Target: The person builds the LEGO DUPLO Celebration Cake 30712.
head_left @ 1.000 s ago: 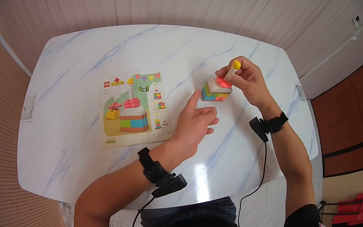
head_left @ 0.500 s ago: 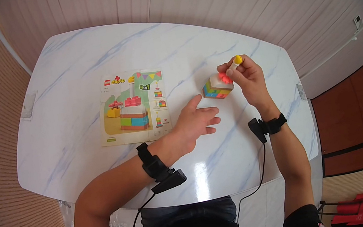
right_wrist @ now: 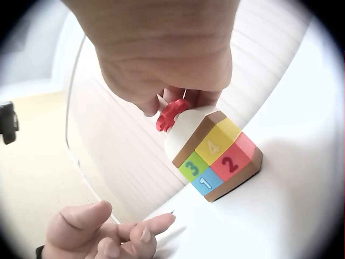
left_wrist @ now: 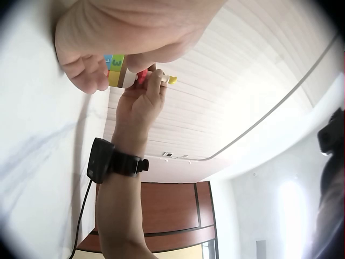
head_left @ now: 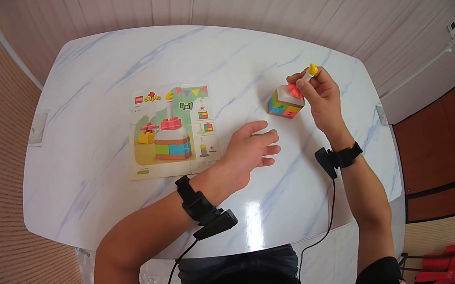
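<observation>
My right hand [head_left: 324, 98] pinches a white candle piece with a yellow tip [head_left: 313, 69] above a red flower-shaped piece [head_left: 294, 90]. Below it is a block stack [head_left: 286, 102], tilted in the right wrist view, with a white rounded top, numbered blocks [right_wrist: 229, 164] in yellow, red, green and blue, and brown layers. The red piece [right_wrist: 171, 115] touches the white top. My left hand [head_left: 245, 154] is held over the table to the left of the stack, fingers spread and holding nothing.
A printed leaflet [head_left: 171, 132] with pictures of block models lies on the marbled white table [head_left: 83, 118], left of the hands. Black cameras are strapped to both wrists, with cables running down. A red item [head_left: 444, 265] stands on the floor at lower right.
The stack and my right hand have shifted slightly to the right in the head view, along with the leaflet and table. My left hand has drawn back from the stack.
</observation>
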### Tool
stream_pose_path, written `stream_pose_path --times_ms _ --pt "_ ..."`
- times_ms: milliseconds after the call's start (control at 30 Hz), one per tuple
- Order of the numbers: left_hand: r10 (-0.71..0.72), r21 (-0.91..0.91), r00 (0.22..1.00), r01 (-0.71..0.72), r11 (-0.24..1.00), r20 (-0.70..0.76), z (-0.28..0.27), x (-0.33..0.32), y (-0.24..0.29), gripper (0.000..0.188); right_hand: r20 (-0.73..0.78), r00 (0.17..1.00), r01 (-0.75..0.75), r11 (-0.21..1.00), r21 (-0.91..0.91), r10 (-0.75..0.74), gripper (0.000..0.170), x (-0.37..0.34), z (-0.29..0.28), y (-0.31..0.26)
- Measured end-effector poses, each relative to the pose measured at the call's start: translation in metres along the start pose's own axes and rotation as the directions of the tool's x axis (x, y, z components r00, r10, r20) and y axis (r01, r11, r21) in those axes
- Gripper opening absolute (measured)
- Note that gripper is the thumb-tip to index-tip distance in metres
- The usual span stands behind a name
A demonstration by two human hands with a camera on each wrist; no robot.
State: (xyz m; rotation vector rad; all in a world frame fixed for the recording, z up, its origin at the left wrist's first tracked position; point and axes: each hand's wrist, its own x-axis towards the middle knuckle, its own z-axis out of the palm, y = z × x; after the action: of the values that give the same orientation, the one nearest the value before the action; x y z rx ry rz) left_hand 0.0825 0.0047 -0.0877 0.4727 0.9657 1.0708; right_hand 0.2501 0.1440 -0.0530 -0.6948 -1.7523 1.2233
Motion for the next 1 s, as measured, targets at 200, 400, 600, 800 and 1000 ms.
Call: stream_pose_path --times_ms 200,400,600,800,1000 --pt "0.0 0.025 1.0 -0.001 1.0 0.016 0.0 0.0 -0.002 0.041 -0.004 1.0 0.026 1.0 -0.006 -0.026 0.017 -0.005 0.002 0.002" --pt "0.021 0.047 0.999 -0.022 0.999 0.025 0.0 0.0 -0.003 0.036 -0.028 0.999 0.04 0.999 0.002 -0.04 0.017 -0.008 0.004 0.004" --pt "0.052 0.081 0.998 -0.055 0.995 0.034 0.002 -0.001 -0.005 0.039 -0.062 0.996 0.057 0.998 0.006 -0.057 0.016 -0.009 0.008 0.008" --pt "0.077 0.123 0.996 -0.082 0.989 0.046 0.002 -0.001 -0.008 0.039 -0.08 0.994 0.08 0.997 0.007 -0.079 0.015 -0.01 0.011 0.013" --pt "0.071 0.136 0.996 -0.079 0.988 0.059 0.002 -0.001 -0.008 0.04 -0.094 0.992 0.084 0.996 -0.013 -0.085 0.015 -0.008 0.014 0.014"
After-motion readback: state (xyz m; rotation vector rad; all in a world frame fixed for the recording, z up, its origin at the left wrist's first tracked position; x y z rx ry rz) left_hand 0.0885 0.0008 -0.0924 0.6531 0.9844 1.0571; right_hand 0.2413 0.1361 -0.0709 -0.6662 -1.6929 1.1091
